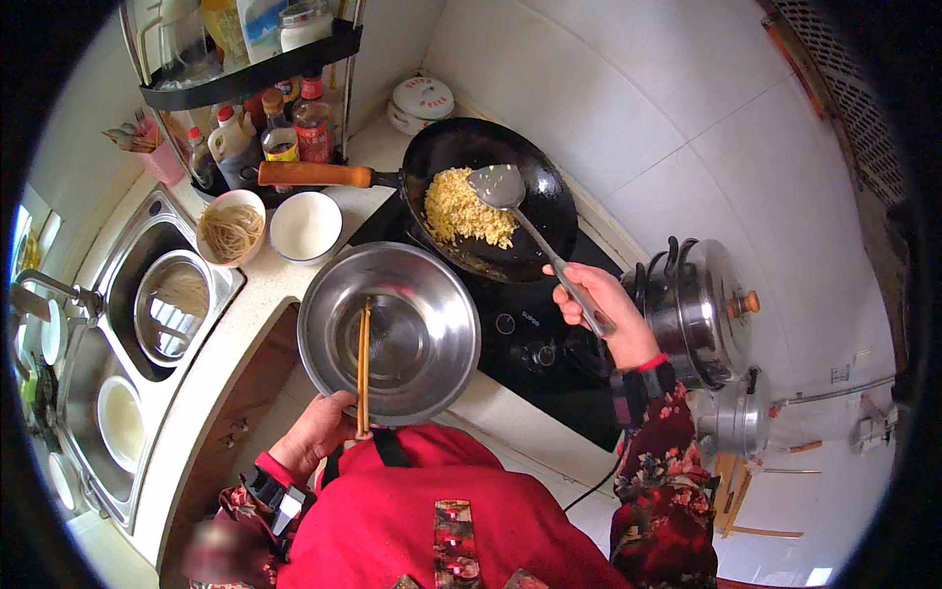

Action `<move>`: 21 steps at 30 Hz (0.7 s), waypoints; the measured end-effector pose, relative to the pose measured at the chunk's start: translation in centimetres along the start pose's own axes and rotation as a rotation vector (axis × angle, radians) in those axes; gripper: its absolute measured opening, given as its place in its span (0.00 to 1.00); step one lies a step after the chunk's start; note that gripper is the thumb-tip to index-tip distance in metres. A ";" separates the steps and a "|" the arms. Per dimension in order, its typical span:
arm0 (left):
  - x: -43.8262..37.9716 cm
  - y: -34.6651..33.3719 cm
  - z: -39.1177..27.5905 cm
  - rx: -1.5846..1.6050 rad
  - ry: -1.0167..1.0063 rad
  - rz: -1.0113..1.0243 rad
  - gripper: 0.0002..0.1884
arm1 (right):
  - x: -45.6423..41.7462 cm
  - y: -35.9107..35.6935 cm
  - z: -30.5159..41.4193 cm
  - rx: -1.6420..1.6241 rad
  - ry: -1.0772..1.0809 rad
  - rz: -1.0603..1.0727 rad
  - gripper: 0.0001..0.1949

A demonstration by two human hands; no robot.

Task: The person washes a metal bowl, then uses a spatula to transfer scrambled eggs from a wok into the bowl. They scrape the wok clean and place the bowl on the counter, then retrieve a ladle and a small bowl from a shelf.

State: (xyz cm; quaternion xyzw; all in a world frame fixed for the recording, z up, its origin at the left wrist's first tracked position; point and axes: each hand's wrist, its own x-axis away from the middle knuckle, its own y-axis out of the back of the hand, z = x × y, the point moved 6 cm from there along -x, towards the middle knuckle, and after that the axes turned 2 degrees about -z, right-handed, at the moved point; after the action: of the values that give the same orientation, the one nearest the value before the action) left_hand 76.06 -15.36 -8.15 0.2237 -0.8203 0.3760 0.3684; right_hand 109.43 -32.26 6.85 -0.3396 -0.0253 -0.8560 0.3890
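Observation:
My left hand (320,431) grips the near rim of a wide stainless steel bowl (441,346), holding it beside the stove. A pair of wooden chopsticks (363,368) lies against the bowl's inner wall, pinned at the rim under my left thumb. In my right hand (600,305) is the handle of a metal wok spatula (502,187). Its blade rests over a heap of yellow, crumbly food, perhaps scrambled egg (460,210), in a black wok (541,221). The wok's wooden handle (316,174) points left.
The wok stands on a black cooktop (515,324). Left of it are a bowl of noodle-like strands (232,228) and a white bowl (306,227). A double sink (121,331) holds more bowls. A bottle rack (250,73) stands behind; a lidded steel pot (699,309) is at right.

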 end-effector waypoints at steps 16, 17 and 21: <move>0.5 0.5 -0.8 0.015 -0.024 -0.028 0.16 | 7.4 1.5 3.2 0.303 -0.291 -0.095 0.15; 0.6 0.6 -0.8 0.019 -0.027 -0.031 0.16 | 7.1 1.9 3.4 0.354 -0.316 -0.080 0.15; -0.2 1.0 -0.2 0.035 -0.022 0.037 0.15 | 7.3 2.6 4.6 0.581 -0.375 -0.090 0.13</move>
State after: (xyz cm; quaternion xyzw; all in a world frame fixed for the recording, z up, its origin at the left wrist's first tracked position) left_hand 75.62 -14.59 -8.66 0.2190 -0.8217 0.3944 0.3484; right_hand 110.36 -37.41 14.19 -0.3644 -0.3538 -0.7523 0.4197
